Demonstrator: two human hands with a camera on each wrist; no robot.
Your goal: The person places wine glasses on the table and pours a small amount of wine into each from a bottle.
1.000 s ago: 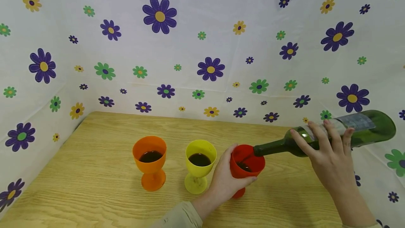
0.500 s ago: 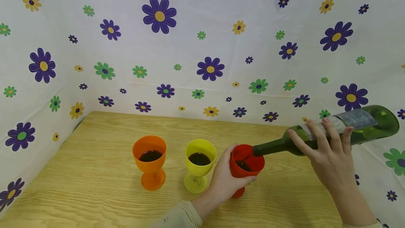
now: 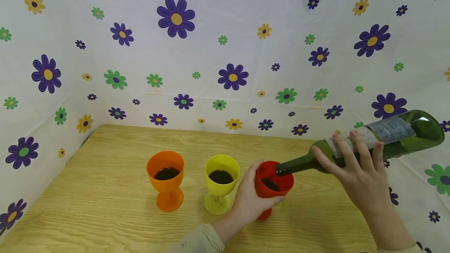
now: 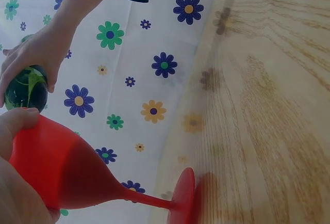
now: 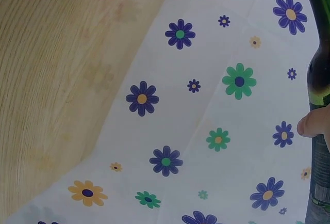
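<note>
My left hand [image 3: 250,194] grips the bowl of a red goblet [image 3: 277,190], fingers on its far left side and thumb across the front. In the left wrist view the goblet's foot [image 4: 181,198] stands on the table. Dark liquid [image 3: 270,184] lies in the bowl. My right hand [image 3: 362,175] holds a green glass wine bottle [image 3: 423,132] round its labelled body, tilted with its base up to the right. The bottle's mouth [image 3: 279,170] is just inside the goblet's right rim. In the right wrist view my right thumb [image 5: 312,123] lies against the bottle.
A yellow goblet [image 3: 221,188] stands left of my left hand, and an orange goblet [image 3: 169,184] farther left, both with dark liquid inside. The wooden table [image 3: 116,190] meets a flowered cloth [image 3: 211,50] at the back and sides.
The bottle's base has risen, so it tilts more steeply, and its mouth has moved slightly left into the red goblet. The stream seen earlier at the mouth no longer shows clearly.
</note>
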